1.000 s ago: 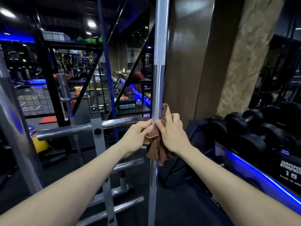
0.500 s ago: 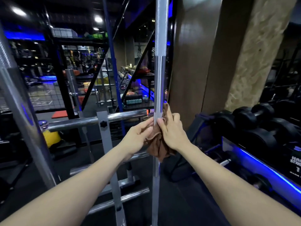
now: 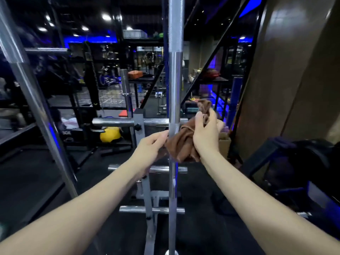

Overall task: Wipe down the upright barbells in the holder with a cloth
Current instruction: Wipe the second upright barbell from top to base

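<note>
Frame centre: brown cloth [image 3: 184,142] bunched against the upright barbell [image 3: 174,85]; right hand [image 3: 207,134] grasps its bulk, left hand [image 3: 150,146] pinches its edge, apparently to wrap the shaft for wiping

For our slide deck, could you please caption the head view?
Both hands, left hand and right hand, hold a brown cloth against an upright barbell.

Two barbells [image 3: 174,80], one cloth [image 3: 184,142], two hands [image 3: 150,146], one yellow ball [image 3: 110,134].
</note>
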The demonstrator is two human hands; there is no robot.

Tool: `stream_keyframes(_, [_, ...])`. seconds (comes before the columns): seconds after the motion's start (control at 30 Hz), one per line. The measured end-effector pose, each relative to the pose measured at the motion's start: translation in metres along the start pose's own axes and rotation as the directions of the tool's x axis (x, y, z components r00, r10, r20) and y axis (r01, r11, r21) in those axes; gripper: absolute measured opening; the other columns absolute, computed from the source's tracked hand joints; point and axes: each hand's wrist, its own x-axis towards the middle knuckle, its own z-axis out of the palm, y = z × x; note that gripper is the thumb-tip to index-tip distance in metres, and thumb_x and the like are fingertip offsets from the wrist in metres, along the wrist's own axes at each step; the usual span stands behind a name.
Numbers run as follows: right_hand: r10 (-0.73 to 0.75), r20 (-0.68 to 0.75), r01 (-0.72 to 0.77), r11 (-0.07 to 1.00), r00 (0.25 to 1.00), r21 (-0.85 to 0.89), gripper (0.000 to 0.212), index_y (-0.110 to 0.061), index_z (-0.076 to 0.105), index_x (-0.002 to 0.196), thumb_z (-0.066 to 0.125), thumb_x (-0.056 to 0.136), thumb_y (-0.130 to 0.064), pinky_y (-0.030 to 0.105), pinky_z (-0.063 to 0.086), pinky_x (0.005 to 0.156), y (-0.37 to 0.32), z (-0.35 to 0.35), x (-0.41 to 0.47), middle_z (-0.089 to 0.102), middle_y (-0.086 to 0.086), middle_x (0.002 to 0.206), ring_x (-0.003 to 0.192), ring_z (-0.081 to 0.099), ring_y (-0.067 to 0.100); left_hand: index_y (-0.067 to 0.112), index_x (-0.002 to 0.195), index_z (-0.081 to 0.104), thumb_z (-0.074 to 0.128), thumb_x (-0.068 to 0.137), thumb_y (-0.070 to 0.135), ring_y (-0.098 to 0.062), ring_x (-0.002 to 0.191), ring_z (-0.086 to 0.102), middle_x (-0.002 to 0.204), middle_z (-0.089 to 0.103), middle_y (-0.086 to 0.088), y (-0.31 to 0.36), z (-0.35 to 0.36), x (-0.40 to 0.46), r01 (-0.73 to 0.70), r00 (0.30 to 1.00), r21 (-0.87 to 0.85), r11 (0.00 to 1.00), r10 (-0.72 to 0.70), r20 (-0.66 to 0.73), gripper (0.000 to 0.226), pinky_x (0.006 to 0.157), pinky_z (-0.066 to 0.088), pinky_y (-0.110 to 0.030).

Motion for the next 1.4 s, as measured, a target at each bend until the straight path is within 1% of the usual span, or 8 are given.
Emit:
stream_keyframes(0.17, [-0.206,0.230,0.231,0.969,0.951,-0.087,0.091,-0.029,-0.012,0.150,0.055,0.091,-0.044,0.031,0.016,0.109,0.016,0.017,-0.034,-0.009,0.001,0.154,0.142,0.007,0.024,0.009,0.132,0.053,0.040,0.101,0.027,0.000,0.057,0.054,0.066,0.064,0.003,-0.002,0.010,-0.013,0.017,0.999,0.102,0.995,-0.013,-0.043,0.038,0.061,0.047,-0.015])
stream_keyframes(0.23, [-0.283,0.293,0.335,0.931,0.913,-0.147,0.096,-0.038,-0.021,0.143,0.058,0.089,-0.048,0.039,0.020,0.111,0.028,0.011,-0.037,-0.013,-0.001,0.153,0.143,0.006,0.024,0.019,0.137,0.051,0.044,0.100,0.027,0.001,0.055,0.056,0.082,0.068,-0.016,-0.002,0.012,-0.013,0.029,0.997,0.135,0.990,-0.019,-0.076,0.038,0.059,0.048,-0.016])
stream_keyframes(0.4, [-0.378,0.281,0.433,0.885,0.882,-0.170,0.064,-0.030,0.027,0.145,0.056,0.090,-0.044,0.038,0.043,0.096,0.026,0.011,-0.018,0.020,0.003,0.139,0.120,0.045,0.028,0.019,0.133,0.055,0.044,0.099,0.029,-0.026,0.125,0.052,0.133,0.056,-0.012,-0.002,0.009,-0.012,0.056,0.993,0.125,0.991,-0.042,-0.114,0.037,0.108,0.039,-0.043])
stream_keyframes(0.57, [-0.435,0.156,0.454,0.884,0.887,-0.115,0.033,-0.025,0.048,0.119,0.056,0.091,-0.040,0.047,0.050,0.086,0.009,0.011,-0.011,0.031,0.004,0.128,0.103,0.054,0.030,0.032,0.125,0.061,0.042,0.100,0.036,-0.005,0.115,0.057,0.119,0.066,0.011,0.004,0.011,-0.012,0.045,0.997,0.156,0.987,-0.035,-0.067,0.032,0.104,0.038,-0.029])
stream_keyframes(0.7, [-0.462,0.018,0.458,0.873,0.887,-0.166,0.041,-0.023,0.047,0.123,0.053,0.090,-0.048,0.039,0.047,0.082,-0.024,0.015,0.002,0.029,0.007,0.131,0.107,0.051,0.033,0.037,0.114,0.066,0.042,0.096,0.044,-0.015,0.102,0.046,0.104,0.064,-0.006,-0.009,0.008,-0.008,0.059,0.995,0.131,0.990,-0.048,-0.084,0.031,0.093,0.033,-0.036])
stream_keyframes(1.0, [-0.305,0.226,0.373,0.841,0.925,-0.392,0.038,-0.018,0.046,0.111,0.044,0.092,-0.052,0.032,0.035,0.071,0.022,0.021,-0.018,0.032,0.005,0.121,0.105,0.050,0.033,0.015,0.117,0.066,0.044,0.100,0.020,-0.008,0.077,0.064,0.090,0.072,0.000,0.001,0.008,-0.010,0.079,0.996,-0.079,0.994,-0.083,-0.042,0.028,0.070,0.054,-0.023])
stream_keyframes(1.23, [-0.474,0.072,0.473,0.831,0.877,-0.292,0.042,-0.015,0.048,0.108,0.043,0.090,-0.052,0.030,0.038,0.069,-0.022,0.025,0.010,0.034,0.008,0.120,0.096,0.053,0.030,0.014,0.107,0.066,0.035,0.098,0.018,-0.009,0.110,0.060,0.111,0.071,0.002,-0.001,0.000,-0.010,0.168,0.977,-0.362,0.917,-0.203,-0.062,0.032,0.108,0.038,-0.042])
stream_keyframes(1.4, [-0.273,0.272,0.364,0.847,0.923,-0.386,0.044,-0.020,0.045,0.108,0.036,0.087,-0.057,0.034,0.045,0.071,0.059,0.030,-0.036,0.029,0.000,0.117,0.102,0.054,0.030,0.021,0.101,0.071,0.038,0.101,0.034,-0.007,0.090,0.067,0.099,0.074,0.003,0.006,0.008,-0.007,0.166,0.979,-0.189,0.968,-0.185,-0.089,0.035,0.095,0.042,-0.035])
